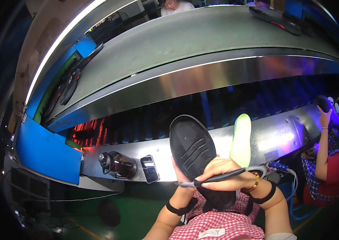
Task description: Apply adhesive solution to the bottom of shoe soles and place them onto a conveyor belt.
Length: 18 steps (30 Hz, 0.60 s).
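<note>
A black shoe sole (189, 138) stands tilted in front of me, its toe end pointing away and its heel end near my checked apron. My left hand (180, 175) is closed around the sole's left side, with its fingers partly hidden behind it. Across the sole's middle, my right hand (227, 173) pinches a slim black pen-shaped tool (222, 176). The tool's pale tip points left, and a grey cord seems to run from its rear end. Just beyond the right hand, a yellow-green insole-shaped piece (241, 138) lies on the metal ledge.
On the metal ledge (91, 165) stand a dark bottle (117, 165) and a phone-like device (150, 169). Beyond runs a green conveyor belt (169, 52) with dark footwear (70, 86) at left. At right, a co-worker's hand (324, 117) holds a dark piece. Blue cables (280, 165) hang nearby.
</note>
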Available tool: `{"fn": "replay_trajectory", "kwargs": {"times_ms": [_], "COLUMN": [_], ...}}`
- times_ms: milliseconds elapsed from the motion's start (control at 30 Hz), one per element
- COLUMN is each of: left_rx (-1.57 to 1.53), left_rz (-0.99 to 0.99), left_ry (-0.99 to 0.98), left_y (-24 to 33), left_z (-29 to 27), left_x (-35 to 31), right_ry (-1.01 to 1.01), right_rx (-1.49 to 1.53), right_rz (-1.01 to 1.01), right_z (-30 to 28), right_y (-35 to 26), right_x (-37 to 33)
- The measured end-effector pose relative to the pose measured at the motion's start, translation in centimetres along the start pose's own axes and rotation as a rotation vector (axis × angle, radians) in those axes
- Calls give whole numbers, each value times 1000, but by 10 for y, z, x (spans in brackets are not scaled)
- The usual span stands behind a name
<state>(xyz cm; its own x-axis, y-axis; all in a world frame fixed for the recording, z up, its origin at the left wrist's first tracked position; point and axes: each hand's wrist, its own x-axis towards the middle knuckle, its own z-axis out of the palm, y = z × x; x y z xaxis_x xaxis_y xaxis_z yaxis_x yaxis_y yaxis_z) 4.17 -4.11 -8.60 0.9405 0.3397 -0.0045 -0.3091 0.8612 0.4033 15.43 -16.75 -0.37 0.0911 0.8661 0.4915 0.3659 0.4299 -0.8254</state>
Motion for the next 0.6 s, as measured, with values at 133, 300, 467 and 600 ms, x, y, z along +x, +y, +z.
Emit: {"fn": "replay_trajectory", "kwargs": {"times_ms": [133, 300, 467, 600], "left_rx": [-376, -147, -91, -18], "left_rz": [-51, 70, 84, 158], "left_ry": [-80, -192, -13, -87], "left_y": [5, 12, 16, 23], "left_z": [-1, 12, 26, 23], "left_x": [-1, 8, 6, 10], "right_ry": [406, 16, 329, 18], "right_rx": [-155, -34, -35, -69], "right_rz": [244, -12, 253, 12], "right_z": [0, 1, 0, -2], "right_y": [2, 2, 3, 4], "right_x": [-3, -5, -12, -12]}}
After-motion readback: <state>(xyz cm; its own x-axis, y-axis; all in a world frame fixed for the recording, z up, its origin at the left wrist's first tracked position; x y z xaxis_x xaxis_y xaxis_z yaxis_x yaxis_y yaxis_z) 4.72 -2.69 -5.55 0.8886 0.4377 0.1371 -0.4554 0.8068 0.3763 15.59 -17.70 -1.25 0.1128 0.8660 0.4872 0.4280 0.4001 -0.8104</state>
